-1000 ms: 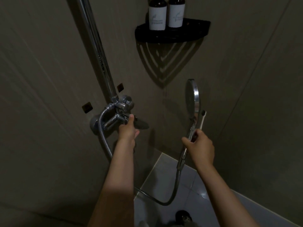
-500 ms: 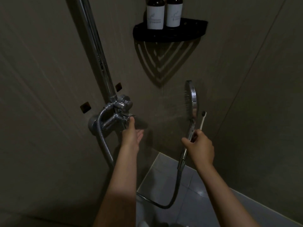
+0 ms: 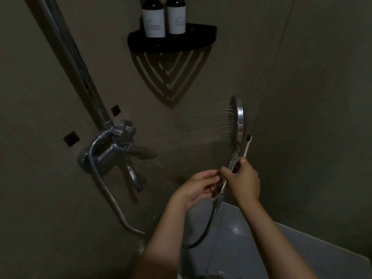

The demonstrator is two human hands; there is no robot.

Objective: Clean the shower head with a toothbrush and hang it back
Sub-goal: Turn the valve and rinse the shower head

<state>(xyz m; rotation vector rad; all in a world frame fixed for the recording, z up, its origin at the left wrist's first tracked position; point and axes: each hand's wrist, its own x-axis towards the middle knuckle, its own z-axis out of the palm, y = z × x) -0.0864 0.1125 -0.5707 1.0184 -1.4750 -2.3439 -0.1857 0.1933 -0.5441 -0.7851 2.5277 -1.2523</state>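
1. Currently the round chrome shower head [image 3: 238, 119] stands upright in the air near the corner of the two grey-brown walls. It is seen edge-on, and its long axis runs from the disc at the top down through the handle to the hands.
2. Its spray face points left, and thin water jets leave it toward the left wall.
3. Beside its right edge a white toothbrush with dark bristles [image 3: 247, 147] rises almost parallel to the handle, bristle end up and just apart from the disc.
4. At the handle, the right hand [image 3: 243, 182] is clenched around both handle and toothbrush.
5. To its left, the left hand [image 3: 196, 189] has curved fingers whose tips reach the handle by the right thumb; I cannot tell whether it grips.
6. Below the hands, the flexible metal hose [image 3: 112, 200] loops under them and climbs to the chrome mixer tap [image 3: 112, 143].
7. Open room lies between the spray face and that tap; the right wall is close behind the disc.
8. Overhead, well apart, a black corner shelf [image 3: 201, 40] carries two dark white-labelled bottles [image 3: 154, 19].
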